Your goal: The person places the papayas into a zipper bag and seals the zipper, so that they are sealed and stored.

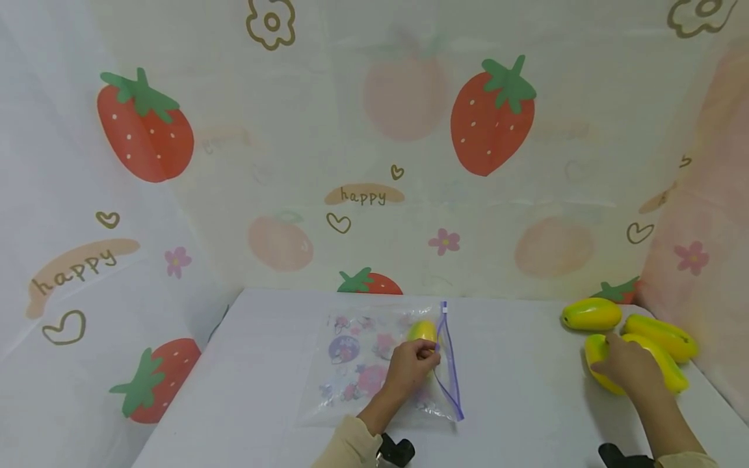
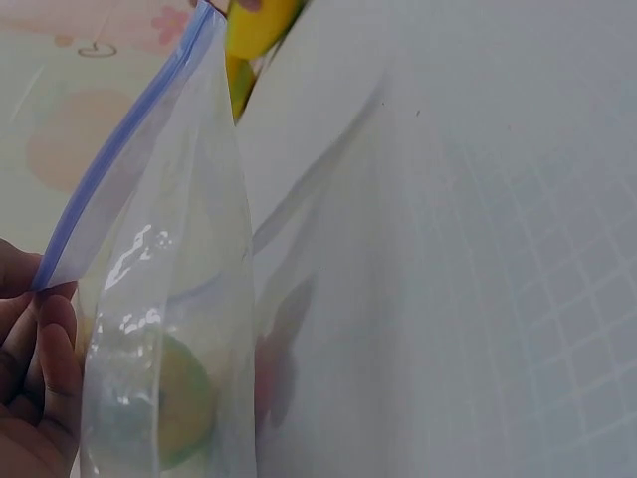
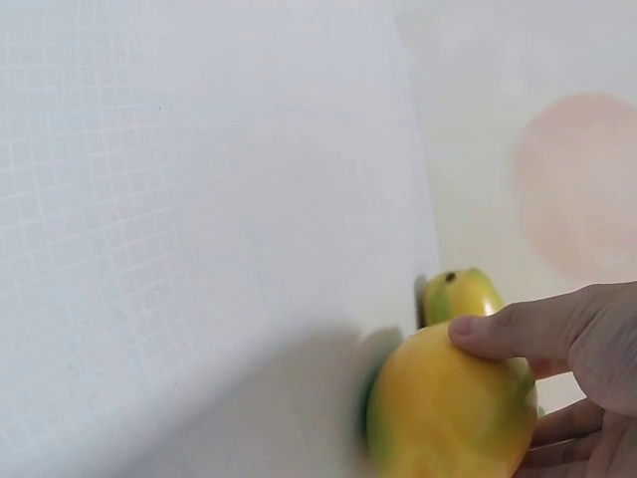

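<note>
A clear zip bag [image 1: 336, 396] printed with pink and purple pictures lies on the table, its purple zip edge [image 1: 453, 374] facing right. My left hand [image 1: 405, 372] pinches the upper lip of its mouth between thumb and fingers, and the mouth gapes. Inside the bag sits a yellow-green mango [image 2: 187, 403], seen through the plastic. Over at the right, my right hand [image 1: 634, 370] grips a yellow mango [image 3: 448, 403], thumb on top and fingers underneath. Close around it are more mangoes, one behind [image 1: 591, 314] and another to the right [image 1: 661, 337].
The white table [image 1: 515, 390] stretches between the bag and the mangoes. A printed cloth backdrop [image 1: 374, 130] with strawberries rises behind and along both sides. Black wrist mounts [image 1: 398, 450] sit at both wrists.
</note>
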A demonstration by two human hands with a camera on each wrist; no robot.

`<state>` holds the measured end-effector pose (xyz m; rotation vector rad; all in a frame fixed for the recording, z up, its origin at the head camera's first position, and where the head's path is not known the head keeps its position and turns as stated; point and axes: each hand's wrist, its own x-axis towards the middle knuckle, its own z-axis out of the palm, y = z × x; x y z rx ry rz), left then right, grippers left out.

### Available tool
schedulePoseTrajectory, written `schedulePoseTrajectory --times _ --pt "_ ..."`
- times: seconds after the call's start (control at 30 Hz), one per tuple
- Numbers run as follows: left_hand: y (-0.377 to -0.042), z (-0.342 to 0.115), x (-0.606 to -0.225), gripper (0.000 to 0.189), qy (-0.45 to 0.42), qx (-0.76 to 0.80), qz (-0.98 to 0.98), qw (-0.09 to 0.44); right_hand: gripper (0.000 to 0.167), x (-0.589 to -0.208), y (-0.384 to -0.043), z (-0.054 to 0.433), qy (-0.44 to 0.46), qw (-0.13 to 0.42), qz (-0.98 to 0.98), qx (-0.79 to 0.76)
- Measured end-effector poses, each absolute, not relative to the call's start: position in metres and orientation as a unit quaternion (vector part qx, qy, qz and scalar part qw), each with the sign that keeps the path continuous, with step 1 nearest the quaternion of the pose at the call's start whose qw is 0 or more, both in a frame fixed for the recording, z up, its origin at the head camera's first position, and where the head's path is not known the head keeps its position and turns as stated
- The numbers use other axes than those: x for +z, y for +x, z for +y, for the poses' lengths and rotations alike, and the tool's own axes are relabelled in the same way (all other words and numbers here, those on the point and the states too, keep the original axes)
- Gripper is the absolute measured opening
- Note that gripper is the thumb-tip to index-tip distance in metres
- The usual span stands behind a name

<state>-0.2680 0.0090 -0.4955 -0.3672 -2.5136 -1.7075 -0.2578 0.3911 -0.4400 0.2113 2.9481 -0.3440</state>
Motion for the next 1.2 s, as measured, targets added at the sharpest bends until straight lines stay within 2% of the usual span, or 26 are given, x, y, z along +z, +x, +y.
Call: schedulePoseTrajectory --times 0.5,0.77,1.03,1.2 --pt "-0.2681 0.0089 -0.4965 0.019 -0.119 -0.554 -0.823 0.043 0.088 -0.4417 -0.2598 0.3954 0.066 0.079 0.987 -0.121" --pt "-0.2683 0.0090 -0.4979 0.019 -0.124 -0.558 -0.819 0.045 0.091 -0.4438 -0.2591 0.3955 0.095 0.091 0.979 -0.157" --pt "-0.2687 0.0098 -0.4974 0.019 -0.123 -0.558 -0.820 0.048 0.091 -0.4390 -0.2531 0.3915 0.076 0.053 0.974 -0.206" --pt "-0.2682 0.0107 -0.4975 0.018 -0.123 -0.560 -0.817 0.051 0.093 -0.4396 -0.2518 0.3898 0.076 0.053 0.965 -0.244"
